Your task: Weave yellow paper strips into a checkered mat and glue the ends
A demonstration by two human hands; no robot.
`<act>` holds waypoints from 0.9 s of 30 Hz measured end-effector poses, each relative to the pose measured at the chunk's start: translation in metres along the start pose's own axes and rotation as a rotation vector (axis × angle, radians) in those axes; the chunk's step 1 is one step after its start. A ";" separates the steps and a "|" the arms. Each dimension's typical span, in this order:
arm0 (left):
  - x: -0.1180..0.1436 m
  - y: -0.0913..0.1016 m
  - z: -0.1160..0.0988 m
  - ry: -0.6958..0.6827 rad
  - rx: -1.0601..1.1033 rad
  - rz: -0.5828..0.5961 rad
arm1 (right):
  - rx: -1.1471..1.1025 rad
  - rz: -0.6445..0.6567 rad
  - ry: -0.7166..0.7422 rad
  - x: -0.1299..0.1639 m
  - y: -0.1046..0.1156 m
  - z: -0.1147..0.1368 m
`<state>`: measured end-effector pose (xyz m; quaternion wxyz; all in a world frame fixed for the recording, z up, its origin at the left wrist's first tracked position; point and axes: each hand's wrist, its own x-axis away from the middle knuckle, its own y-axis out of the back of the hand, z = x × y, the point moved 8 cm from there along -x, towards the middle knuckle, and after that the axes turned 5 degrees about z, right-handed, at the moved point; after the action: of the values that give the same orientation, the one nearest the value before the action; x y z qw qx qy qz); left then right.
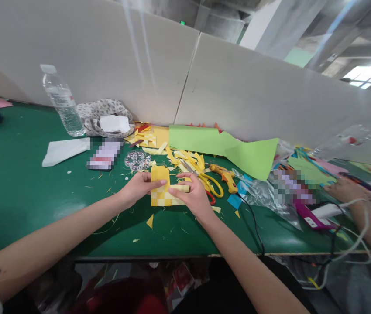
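Observation:
A woven piece of yellow and pale-yellow paper strips [159,173] is held up just above the green table. My left hand [139,188] pinches its left side, thumb on the front. From the right, my right hand [194,197] grips a pale-yellow paper strip [182,188] at the weave's right edge, thumb and fingers closed; part of the weave is hidden behind them. Just past my right hand lie yellow-handled scissors [216,185], with a red handle [211,198] below them. A yellow glue gun [225,176] rests farther right, its black cord running to the table's front edge.
Behind the hands are loose yellow strips [190,158] and a green paper sheet [201,138]. A water bottle [61,102], a patterned cloth bag [105,109], and a phone [105,155] stand or lie left. Right are plastic wrapping [266,192] and another person's hand [344,192].

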<state>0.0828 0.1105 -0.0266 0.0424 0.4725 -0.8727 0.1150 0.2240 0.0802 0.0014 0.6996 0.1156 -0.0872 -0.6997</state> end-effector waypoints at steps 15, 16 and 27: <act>0.003 -0.013 -0.007 -0.097 -0.078 0.078 | 0.069 0.209 0.025 0.000 -0.006 0.011; 0.003 -0.014 -0.007 -0.102 -0.074 0.082 | 0.066 0.213 0.024 0.000 -0.007 0.010; 0.004 -0.011 -0.010 -0.131 -0.094 0.041 | 0.047 0.096 0.017 -0.005 0.004 0.003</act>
<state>0.0892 0.1042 -0.0147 0.0049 0.4586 -0.8875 0.0436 0.2268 0.0846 0.0058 0.7301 0.1338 -0.1032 -0.6622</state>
